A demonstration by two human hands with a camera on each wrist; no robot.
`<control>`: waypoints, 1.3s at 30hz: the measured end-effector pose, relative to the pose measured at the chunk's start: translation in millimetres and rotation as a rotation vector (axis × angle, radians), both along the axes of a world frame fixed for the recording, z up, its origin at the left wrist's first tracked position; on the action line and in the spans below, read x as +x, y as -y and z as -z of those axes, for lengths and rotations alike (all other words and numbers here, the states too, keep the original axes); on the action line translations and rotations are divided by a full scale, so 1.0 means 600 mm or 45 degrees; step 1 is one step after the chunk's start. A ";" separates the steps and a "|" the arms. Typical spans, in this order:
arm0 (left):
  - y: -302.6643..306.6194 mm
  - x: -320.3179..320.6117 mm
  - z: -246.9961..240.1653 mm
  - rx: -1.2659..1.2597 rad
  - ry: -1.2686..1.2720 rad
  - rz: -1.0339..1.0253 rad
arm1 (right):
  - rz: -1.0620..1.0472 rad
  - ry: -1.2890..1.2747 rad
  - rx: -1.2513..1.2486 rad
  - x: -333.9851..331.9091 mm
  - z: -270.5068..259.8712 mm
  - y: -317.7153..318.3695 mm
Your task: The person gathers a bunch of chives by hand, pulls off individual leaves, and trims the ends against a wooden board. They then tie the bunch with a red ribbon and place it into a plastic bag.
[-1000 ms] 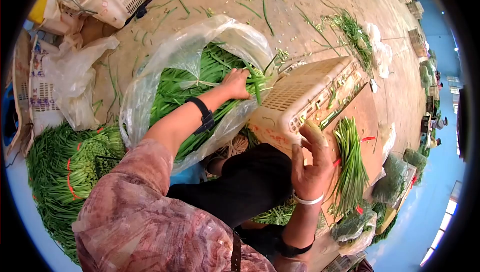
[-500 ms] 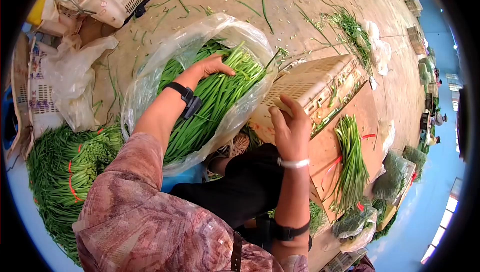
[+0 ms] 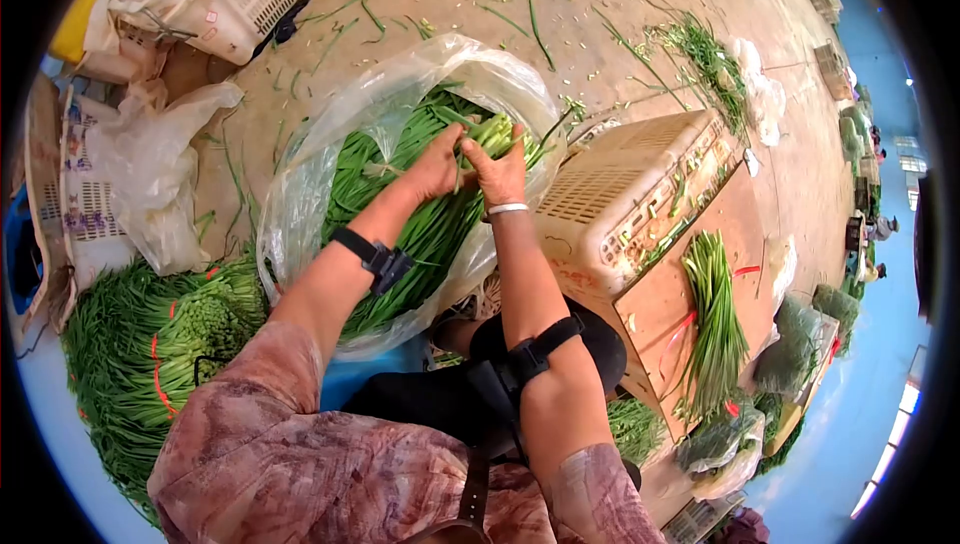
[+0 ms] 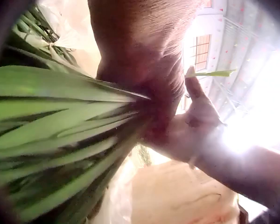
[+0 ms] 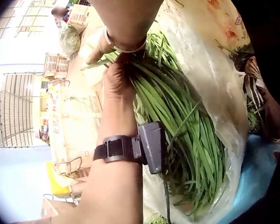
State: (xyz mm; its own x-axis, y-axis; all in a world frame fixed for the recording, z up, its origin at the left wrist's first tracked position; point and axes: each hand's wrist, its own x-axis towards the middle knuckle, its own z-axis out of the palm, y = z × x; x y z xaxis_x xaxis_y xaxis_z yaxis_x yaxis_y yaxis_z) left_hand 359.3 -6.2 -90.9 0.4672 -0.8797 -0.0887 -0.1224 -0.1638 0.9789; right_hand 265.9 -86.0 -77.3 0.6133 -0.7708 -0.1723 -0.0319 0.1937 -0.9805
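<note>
Long flat garlic chives [image 3: 400, 264] fill a clear plastic bag [image 3: 290, 214] in front of the person. Near their pale cut ends [image 3: 495, 131], both hands meet. The left hand [image 3: 436, 169] grips a bunch, its leaves fanning out below the fist in the left wrist view. Beside it, the right hand [image 3: 500, 179] holds the stalk ends, its thumb nearly meeting the left fingers. A short green piece [image 4: 214, 73] shows at a raised fingertip of the right hand in the left wrist view. Part of the right fingers is hidden behind the stalks.
To the right, a cream crate [image 3: 610, 174] stands beside a board [image 3: 650, 319] bearing a loose chive bunch [image 3: 715, 314]. Red-tied greens [image 3: 170, 344] are heaped at left. White crates [image 3: 215, 4] stand behind, and leaf scraps litter the floor.
The right hand has moved from beside the crate, leftward into the bag next to the left hand. The left hand has shifted slightly forward along the stalks toward the pale ends.
</note>
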 end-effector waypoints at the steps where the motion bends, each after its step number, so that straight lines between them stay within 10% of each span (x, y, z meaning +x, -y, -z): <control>1: -0.005 -0.015 0.004 -0.085 0.221 -0.056 | 0.008 -0.001 0.011 -0.004 0.000 -0.005; 12: -0.053 -0.121 -0.016 -0.292 0.375 -0.136 | 0.148 0.003 0.109 -0.035 -0.008 -0.027; 14: -0.052 -0.116 0.001 -0.599 -0.832 -0.412 | 0.289 -0.013 0.101 -0.039 0.001 -0.028; 16: -0.081 -0.053 0.053 -0.646 -1.310 -0.133 | 0.323 -0.014 0.001 -0.043 0.001 -0.033; 19: -0.063 0.001 0.019 -0.188 -1.162 -0.370 | 0.181 -0.014 -0.046 -0.035 -0.040 -0.058; 21: -0.037 0.027 0.002 0.163 -0.495 0.310 | 0.093 0.074 -0.117 -0.027 -0.063 -0.085; 24: 0.015 0.018 -0.016 0.502 -0.770 0.374 | 0.108 -0.024 -0.226 -0.029 -0.080 -0.107; 26: 0.021 0.039 0.080 0.477 -0.443 0.673 | 0.076 -0.044 -0.341 -0.030 -0.084 -0.110; 28: 0.005 0.032 0.083 -0.206 -0.402 0.810 | 0.059 -0.062 -0.369 -0.029 -0.080 -0.117; 32: 0.016 0.007 0.053 0.494 0.576 0.879 | -0.194 0.022 -0.570 -0.042 -0.167 -0.158; 39: -0.003 -0.001 0.081 0.535 0.729 0.787 | -0.544 0.448 -0.187 -0.138 -0.352 -0.229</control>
